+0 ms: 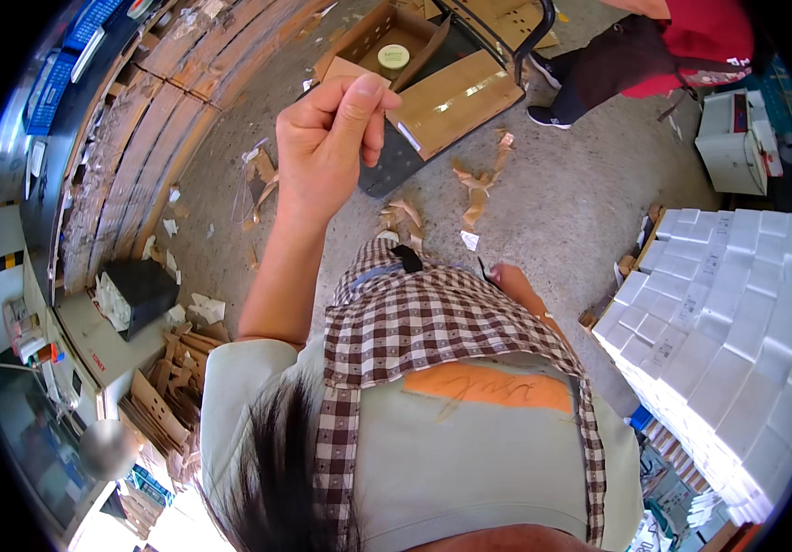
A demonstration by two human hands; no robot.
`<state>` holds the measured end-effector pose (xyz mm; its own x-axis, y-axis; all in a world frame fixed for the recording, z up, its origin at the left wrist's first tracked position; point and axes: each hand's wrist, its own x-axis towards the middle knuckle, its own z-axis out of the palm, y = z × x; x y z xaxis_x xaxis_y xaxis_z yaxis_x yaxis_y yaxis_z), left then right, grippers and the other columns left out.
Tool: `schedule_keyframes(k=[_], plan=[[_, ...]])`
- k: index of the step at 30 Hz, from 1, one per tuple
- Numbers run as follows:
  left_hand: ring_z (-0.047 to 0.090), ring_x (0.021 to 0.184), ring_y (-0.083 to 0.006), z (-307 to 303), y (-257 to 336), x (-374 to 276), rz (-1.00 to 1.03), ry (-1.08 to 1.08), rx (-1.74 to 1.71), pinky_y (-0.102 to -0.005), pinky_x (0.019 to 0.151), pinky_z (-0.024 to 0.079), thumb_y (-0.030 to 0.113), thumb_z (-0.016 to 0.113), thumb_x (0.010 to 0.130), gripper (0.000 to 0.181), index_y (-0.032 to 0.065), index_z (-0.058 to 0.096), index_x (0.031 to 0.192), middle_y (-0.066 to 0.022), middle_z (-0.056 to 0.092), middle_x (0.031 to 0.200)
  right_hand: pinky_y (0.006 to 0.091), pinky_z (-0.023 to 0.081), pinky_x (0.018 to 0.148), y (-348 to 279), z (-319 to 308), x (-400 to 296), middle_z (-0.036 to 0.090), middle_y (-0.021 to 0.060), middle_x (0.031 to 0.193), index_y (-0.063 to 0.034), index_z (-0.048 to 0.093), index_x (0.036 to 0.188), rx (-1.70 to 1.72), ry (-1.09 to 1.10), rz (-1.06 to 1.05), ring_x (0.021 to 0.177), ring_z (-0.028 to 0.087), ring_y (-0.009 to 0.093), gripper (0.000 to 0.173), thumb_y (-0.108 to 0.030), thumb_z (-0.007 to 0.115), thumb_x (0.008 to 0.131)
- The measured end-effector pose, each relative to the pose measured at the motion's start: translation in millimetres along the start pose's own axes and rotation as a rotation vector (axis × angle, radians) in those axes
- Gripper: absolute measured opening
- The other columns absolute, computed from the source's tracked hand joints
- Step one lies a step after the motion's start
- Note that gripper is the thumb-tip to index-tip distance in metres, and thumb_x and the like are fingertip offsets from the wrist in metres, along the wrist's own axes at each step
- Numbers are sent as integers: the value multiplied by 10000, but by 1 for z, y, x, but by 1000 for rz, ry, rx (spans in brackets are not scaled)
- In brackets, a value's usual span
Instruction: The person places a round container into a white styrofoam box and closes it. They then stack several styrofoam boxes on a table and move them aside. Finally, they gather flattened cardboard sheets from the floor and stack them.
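Note:
My left hand [330, 138] is raised in front of me, its fingers curled in and the thumb laid over them. I see nothing between the fingers. Behind it stand an open cardboard carton [354, 34] and a closed, taped carton [461, 103], both on a black platform trolley [392, 165]. A round pale green item, perhaps a tape roll or a lidded tub [393, 56], is in the open carton. My right hand [499, 274] hangs low by my checked apron [423, 317], mostly hidden. A thin dark thing shows beside it; whether it is held is unclear.
Torn brown tape and paper scraps [475, 179] litter the concrete floor. White boxes [706, 297] are stacked on a pallet at right. Film-wrapped cartons [120, 159] stand at left, above scrap cardboard [175, 372]. A person in red [706, 41] is near the trolley's handle [544, 31].

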<state>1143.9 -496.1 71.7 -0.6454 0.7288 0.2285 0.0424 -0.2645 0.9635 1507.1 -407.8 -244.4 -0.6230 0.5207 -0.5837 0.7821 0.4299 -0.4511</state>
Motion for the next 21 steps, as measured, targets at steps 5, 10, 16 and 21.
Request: schedule_keyframes(k=[5,10,16,21], plan=[[513,525,-117,-16,-37,-13,-117,-113,394,-253,512,413,161,523,913,210,-12,604,1000,-29,543,584,452,491,736,110,87,-51,636,218,841,-28,653,835,36,-190,53,822,615,392,251,-263,598,764],[596,902,-407,-54,-109,-81,-263,-611,1145,-476,796,473,198,577,812,476,59,461,1253,-226,630,978,449,499,759,120,36,-23,647,200,835,-24,673,778,-184,-377,83,860,618,382,252,-262,594,747],[556,1031,-394,-140,-203,-109,-875,-889,1089,-453,891,445,334,595,802,515,12,493,1190,-264,591,1066,416,504,686,28,-15,98,643,197,778,-37,653,825,-2,88,133,776,635,340,207,-230,591,786],[337,1245,-481,-216,-317,-98,-1248,-744,1185,-610,942,350,537,564,797,765,56,337,1346,-281,312,1372,406,496,663,-104,15,238,626,186,801,-59,629,861,114,-12,-44,752,615,351,177,-215,600,782]])
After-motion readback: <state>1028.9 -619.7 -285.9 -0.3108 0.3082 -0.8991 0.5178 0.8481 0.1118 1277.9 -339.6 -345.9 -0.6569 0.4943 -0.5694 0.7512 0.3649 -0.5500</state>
